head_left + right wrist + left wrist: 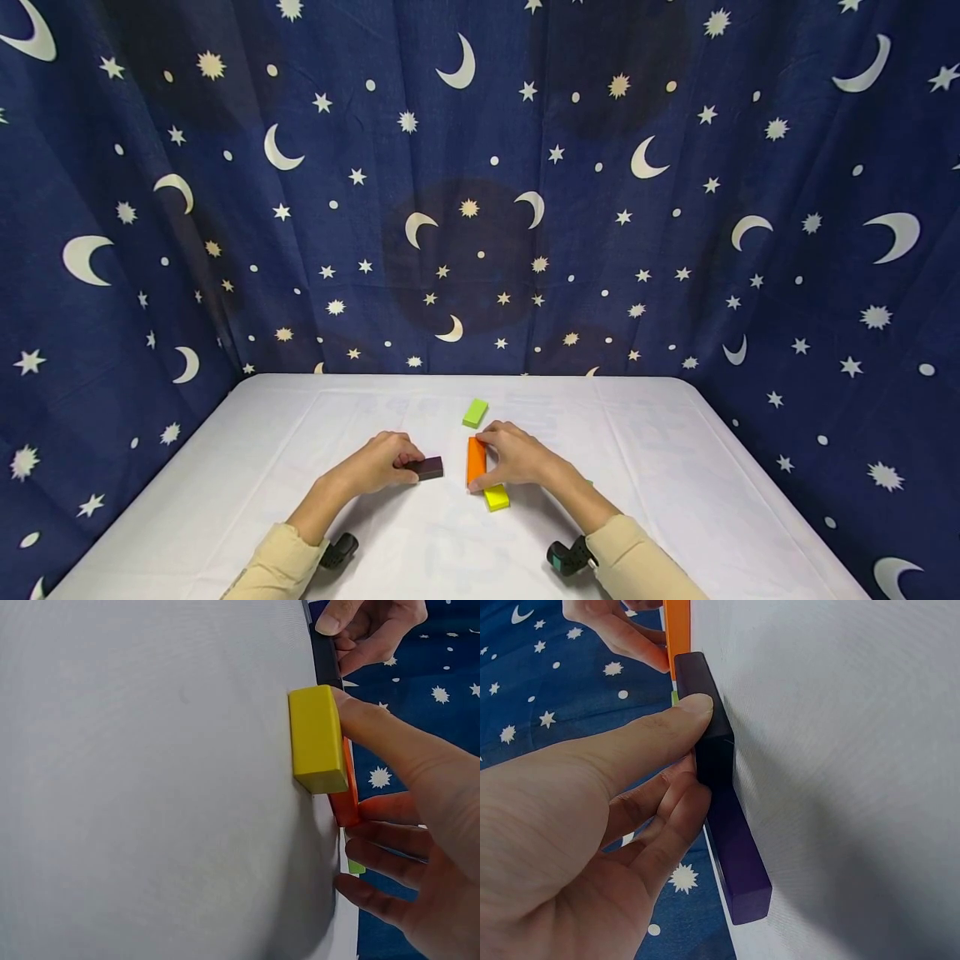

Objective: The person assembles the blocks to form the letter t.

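My left hand (381, 463) pinches a black block (429, 468) with thumb and fingers, left of centre on the table. Lined up against it in the left wrist view is a dark purple block (739, 859), near the curled fingertips. My right hand (517, 455) spans an orange block (476, 460), thumb at its near end and fingers at its far end. A yellow block (497, 498) sits just in front of the orange one, by the right thumb; in the right wrist view the yellow block (319, 735) partly covers the orange block (343, 801).
Beyond the right hand lies a light green block (475, 413). A small green bit (590, 482) shows behind the right wrist. The white cloth-covered table (360, 400) backs onto a blue star-and-moon curtain (480, 167). Black devices (340, 550) hang at both wrists.
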Action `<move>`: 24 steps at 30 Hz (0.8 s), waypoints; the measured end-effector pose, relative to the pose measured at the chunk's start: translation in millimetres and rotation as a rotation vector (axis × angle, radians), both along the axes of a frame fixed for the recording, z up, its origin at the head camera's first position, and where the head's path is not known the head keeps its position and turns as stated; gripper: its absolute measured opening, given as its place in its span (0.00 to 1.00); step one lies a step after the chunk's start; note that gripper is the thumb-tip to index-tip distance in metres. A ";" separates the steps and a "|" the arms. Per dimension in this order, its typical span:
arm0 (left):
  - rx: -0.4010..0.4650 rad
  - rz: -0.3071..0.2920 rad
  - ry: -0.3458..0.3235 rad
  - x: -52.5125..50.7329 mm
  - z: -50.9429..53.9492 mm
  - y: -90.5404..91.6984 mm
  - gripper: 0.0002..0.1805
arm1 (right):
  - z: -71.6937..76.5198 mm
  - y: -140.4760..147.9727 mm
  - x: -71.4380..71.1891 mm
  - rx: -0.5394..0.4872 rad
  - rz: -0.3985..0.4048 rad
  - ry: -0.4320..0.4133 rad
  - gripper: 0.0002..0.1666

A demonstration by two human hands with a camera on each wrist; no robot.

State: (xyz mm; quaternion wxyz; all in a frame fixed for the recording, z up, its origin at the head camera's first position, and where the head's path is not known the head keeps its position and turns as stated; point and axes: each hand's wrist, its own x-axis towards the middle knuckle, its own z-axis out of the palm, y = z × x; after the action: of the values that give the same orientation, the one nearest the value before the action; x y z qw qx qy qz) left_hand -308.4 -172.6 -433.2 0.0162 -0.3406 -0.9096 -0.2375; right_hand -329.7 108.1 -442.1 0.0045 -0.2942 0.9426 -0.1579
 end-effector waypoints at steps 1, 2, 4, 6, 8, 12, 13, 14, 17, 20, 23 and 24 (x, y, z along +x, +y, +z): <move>0.001 -0.001 0.002 0.2 0.2 0.2 0.13 | 0.4 -0.3 0.3 0.001 -0.006 -0.004 0.55; 0.000 -0.002 0.004 0.2 0.1 0.3 0.13 | 0.5 -0.5 0.4 0.001 -0.008 -0.005 0.55; 0.000 0.000 0.004 0.7 0.1 0.5 0.13 | 0.9 -1.0 0.9 0.002 -0.010 -0.006 0.55; -0.002 0.003 0.001 1.4 0.1 0.2 0.13 | 0.9 -1.5 0.9 -0.001 -0.005 -0.005 0.55; -0.004 0.003 0.005 1.5 0.3 -0.3 0.13 | 0.9 -1.7 0.4 0.000 0.001 -0.003 0.54; -0.009 0.012 0.009 1.0 0.8 -0.6 0.13 | 1.4 -1.7 -0.9 -0.002 0.006 -0.001 0.54; -0.008 0.013 0.012 0.8 1.0 -0.5 0.13 | 1.5 -1.5 -1.1 -0.001 0.004 -0.002 0.54; -0.008 0.019 0.007 0.8 1.1 -0.3 0.13 | 1.7 -1.4 -1.0 -0.001 0.004 -0.004 0.54; -0.001 0.016 0.003 0.5 1.3 -0.1 0.13 | 1.1 -1.0 -0.9 0.002 0.005 -0.010 0.55; 0.008 0.015 -0.008 0.2 1.1 0.5 0.13 | 0.8 0.0 0.0 -0.003 0.005 -0.012 0.55; 0.012 0.020 -0.019 0.2 0.8 1.0 0.14 | 0.9 1.5 1.6 -0.019 0.007 -0.009 0.54; 0.012 0.023 -0.022 0.0 0.5 1.1 0.14 | 1.0 1.8 2.2 -0.025 0.008 -0.006 0.54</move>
State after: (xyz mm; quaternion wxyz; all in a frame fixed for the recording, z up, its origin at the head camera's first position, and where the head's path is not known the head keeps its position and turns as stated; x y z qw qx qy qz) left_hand -308.4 -171.5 -432.7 0.0109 -0.3276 -0.9121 -0.2463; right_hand -327.4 109.9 -441.1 0.0043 -0.2974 0.9393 -0.1708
